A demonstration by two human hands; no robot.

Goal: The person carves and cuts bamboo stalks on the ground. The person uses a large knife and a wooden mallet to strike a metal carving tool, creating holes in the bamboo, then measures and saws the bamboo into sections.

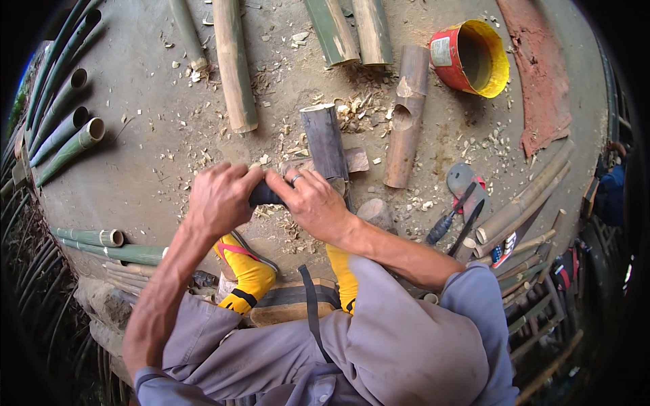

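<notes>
My left hand (220,201) and my right hand (317,206), which wears a ring, are both closed around a dark cylindrical grip (265,194). Only a short stretch of it shows between them; the rest lies hidden under my fingers, so its kind is unclear. Just beyond my right hand, a dark grey length of bamboo (324,141) rests across a reddish brick (356,160). Its pale cut end points away from me. Whether the grip touches this bamboo cannot be made out.
Right of the hands lie a black-handled tool (441,229), a grey slipper (461,178) and a notched brown bamboo piece (408,118). A red bucket with yellow inside (443,57) lies tipped farther off. Green bamboo (84,139) lies left, a pole (235,68) ahead. Shavings litter the ground.
</notes>
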